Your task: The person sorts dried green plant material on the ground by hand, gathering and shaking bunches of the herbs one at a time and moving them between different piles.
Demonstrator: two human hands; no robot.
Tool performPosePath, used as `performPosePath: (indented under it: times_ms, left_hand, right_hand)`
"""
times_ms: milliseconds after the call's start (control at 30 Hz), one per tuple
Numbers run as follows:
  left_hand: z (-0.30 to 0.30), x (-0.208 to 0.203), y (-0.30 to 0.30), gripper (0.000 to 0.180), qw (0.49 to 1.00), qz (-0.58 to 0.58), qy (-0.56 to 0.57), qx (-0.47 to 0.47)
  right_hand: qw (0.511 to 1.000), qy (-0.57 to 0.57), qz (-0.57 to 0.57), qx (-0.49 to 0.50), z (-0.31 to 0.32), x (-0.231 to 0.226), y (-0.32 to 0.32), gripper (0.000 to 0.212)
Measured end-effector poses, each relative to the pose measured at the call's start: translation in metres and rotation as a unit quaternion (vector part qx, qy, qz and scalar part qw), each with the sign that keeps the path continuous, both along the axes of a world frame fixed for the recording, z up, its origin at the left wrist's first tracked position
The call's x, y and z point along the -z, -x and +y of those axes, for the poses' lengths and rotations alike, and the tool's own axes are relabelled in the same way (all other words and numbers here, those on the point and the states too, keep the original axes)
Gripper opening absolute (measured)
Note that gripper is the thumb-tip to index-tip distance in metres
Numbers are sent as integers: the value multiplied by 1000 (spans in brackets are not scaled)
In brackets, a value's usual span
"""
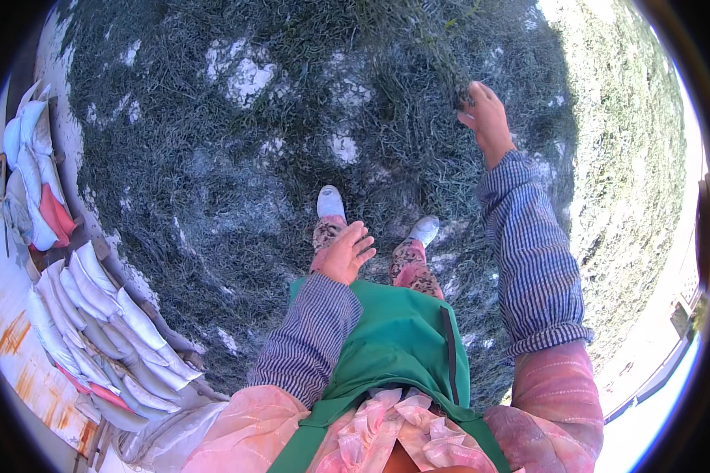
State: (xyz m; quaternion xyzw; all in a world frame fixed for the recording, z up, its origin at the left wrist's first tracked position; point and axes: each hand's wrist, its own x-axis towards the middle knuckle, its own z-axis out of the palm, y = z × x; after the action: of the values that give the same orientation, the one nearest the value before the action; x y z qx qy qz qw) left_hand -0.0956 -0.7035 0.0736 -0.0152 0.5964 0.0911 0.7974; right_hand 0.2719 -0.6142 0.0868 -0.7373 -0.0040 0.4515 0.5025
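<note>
Dark green, grass-like cut strands (292, 197) lie in a thick layer all around me, with pale ground (248, 79) showing through in patches. My right hand (487, 122) reaches out ahead and to the right above the layer, its fingers loosely apart; I see nothing held in it. Some blurred strands (450, 67) show just beyond its fingertips. Close to my body, my left hand (345, 254) hovers above my green apron (402, 339), fingers spread, holding nothing. Blue-and-white striped sleeve covers reach both wrists.
My white shoes (330, 202) stand among the strands. Along the left edge lie stacked white and grey sacks (106, 323), a few red, beside a rust-stained pale surface (16, 331). Bright sunlight falls on the strands at the right (623, 158); the rest is in shade.
</note>
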Motion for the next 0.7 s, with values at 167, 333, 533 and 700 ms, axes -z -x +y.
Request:
performPosePath:
  times_ms: [167, 333, 533, 700]
  left_hand:
    - [-21, 51, -18, 41, 999, -23, 7, 43]
    - [-3, 62, -40, 41, 995, -34, -49, 83]
    - [0, 72, -27, 47, 997, 31, -62, 41]
    - [-1, 86, -23, 46, 995, 30, 67, -73]
  right_hand:
    - [824, 138, -352, -423, -70, 188, 92, 67]
    - [747, 227, -337, -527, -31, 274, 106, 75]
    - [862, 151, -51, -482, -57, 320, 121, 30]
    - [840, -5, 413, -352, -112, 123, 149, 20]
